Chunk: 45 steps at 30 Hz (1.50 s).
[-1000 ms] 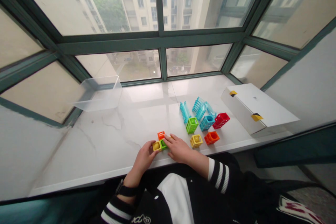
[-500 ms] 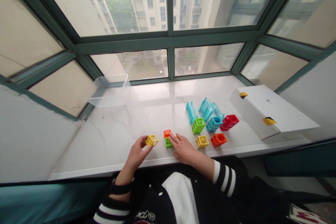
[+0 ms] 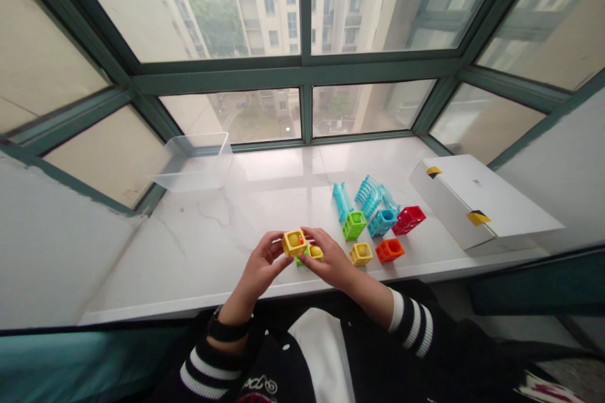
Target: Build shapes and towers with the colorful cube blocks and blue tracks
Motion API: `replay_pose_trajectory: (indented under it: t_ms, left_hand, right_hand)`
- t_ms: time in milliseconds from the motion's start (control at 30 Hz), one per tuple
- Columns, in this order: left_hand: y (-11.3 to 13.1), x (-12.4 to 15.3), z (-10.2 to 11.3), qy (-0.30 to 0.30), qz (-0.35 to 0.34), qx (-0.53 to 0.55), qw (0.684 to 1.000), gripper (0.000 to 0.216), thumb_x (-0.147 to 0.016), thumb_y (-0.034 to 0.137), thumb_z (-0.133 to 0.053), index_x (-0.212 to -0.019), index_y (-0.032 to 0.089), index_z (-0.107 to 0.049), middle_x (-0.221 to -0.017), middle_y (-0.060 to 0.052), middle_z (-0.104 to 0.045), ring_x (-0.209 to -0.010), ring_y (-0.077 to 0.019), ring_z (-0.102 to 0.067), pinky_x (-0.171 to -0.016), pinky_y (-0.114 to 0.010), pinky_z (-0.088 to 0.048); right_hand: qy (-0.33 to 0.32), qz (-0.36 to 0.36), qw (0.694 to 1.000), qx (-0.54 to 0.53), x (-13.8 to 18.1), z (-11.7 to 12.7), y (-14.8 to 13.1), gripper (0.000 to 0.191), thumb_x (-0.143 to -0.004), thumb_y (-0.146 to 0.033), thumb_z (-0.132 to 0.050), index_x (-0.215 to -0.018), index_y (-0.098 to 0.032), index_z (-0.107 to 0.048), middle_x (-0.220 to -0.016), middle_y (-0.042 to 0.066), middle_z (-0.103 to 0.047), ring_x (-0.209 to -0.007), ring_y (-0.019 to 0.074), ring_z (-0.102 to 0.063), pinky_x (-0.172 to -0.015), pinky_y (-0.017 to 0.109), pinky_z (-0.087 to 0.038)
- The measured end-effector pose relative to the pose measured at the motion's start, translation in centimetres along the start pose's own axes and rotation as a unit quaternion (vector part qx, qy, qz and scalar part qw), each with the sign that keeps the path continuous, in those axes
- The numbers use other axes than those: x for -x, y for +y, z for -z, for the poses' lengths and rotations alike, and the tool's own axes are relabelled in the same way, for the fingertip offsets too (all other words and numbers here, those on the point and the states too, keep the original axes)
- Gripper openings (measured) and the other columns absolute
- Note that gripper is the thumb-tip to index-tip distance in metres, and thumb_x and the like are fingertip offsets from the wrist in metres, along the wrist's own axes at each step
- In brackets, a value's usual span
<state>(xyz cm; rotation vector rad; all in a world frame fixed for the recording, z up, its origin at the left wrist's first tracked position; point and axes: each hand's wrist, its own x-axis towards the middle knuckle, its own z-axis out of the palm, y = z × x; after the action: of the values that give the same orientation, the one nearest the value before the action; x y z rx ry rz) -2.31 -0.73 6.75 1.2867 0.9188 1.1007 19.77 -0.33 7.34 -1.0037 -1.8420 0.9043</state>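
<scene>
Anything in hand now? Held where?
Yellow cube block: left hand holds it by its left side, thumb near the lower edge. Right hand is at its right side; whether it grips too can't be told.

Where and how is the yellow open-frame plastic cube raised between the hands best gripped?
Probably the outer frame of the yellow open-frame plastic cube, from the left: thumb on the near rim, fingers on the far. Straight rims surround its rounded centre, and the right hand crowds its right side, so the left hand seems better placed.
</scene>
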Motion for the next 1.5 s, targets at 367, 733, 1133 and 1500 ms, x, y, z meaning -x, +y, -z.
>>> replay_pose_trajectory:
  t_ms: [367,733,1133,1500]
  left_hand:
    - [0.6,-2.2,-4.2,-0.023,-0.1,-0.087,0.991,0.047,-0.089,0.036,-0.08,-0.132,0.026,-0.065,-0.132,-0.01,-0.062,-0.123,-0.0262,-0.067,-0.11,-0.045,-0.058]
    - [-0.1,-4.3,-9.1,-0.089,-0.127,-0.195,0.969,0.042,-0.088,0.038,-0.08,-0.126,0.026,-0.066,-0.123,-0.009,-0.069,-0.11,-0.024,-0.069,-0.095,-0.042,-0.061]
    - [-6.6,-5.6,-12.7,-0.145,-0.095,-0.312,0.934,0.059,-0.083,0.035,-0.085,-0.135,0.025,-0.059,-0.13,-0.012,-0.069,-0.111,-0.0277,-0.07,-0.096,-0.048,-0.061]
    - [-9.3,-5.9,-14.1,-0.135,-0.078,-0.373,0.915,0.054,-0.081,0.027,-0.084,-0.13,0.023,-0.062,-0.127,-0.012,-0.072,-0.118,-0.0328,-0.07,-0.103,-0.051,-0.057]
  right_hand:
    - [0.091,0.034,0.994,0.055,0.5,3.8,-0.3,0.039,-0.096,-0.032,-0.069,-0.134,-0.025,-0.062,-0.126,0.011,-0.069,-0.113,0.0262,-0.067,-0.094,0.042,-0.06]
    - [0.018,-0.027,0.989,0.147,4.2,10.7,1.0,0.054,-0.093,-0.03,-0.072,-0.145,-0.027,-0.057,-0.129,0.011,-0.068,-0.102,0.0246,-0.069,-0.093,0.044,-0.06]
    - [0.07,-0.094,0.965,0.237,7.9,15.8,3.6,0.042,-0.086,-0.035,-0.077,-0.125,-0.024,-0.065,-0.116,0.009,-0.074,-0.105,0.028,-0.07,-0.095,0.044,-0.057]
    - [0.066,-0.114,0.959,0.253,8.5,16.0,5.1,0.044,-0.083,-0.031,-0.081,-0.124,-0.023,-0.067,-0.111,0.008,-0.074,-0.105,0.0291,-0.069,-0.097,0.046,-0.055]
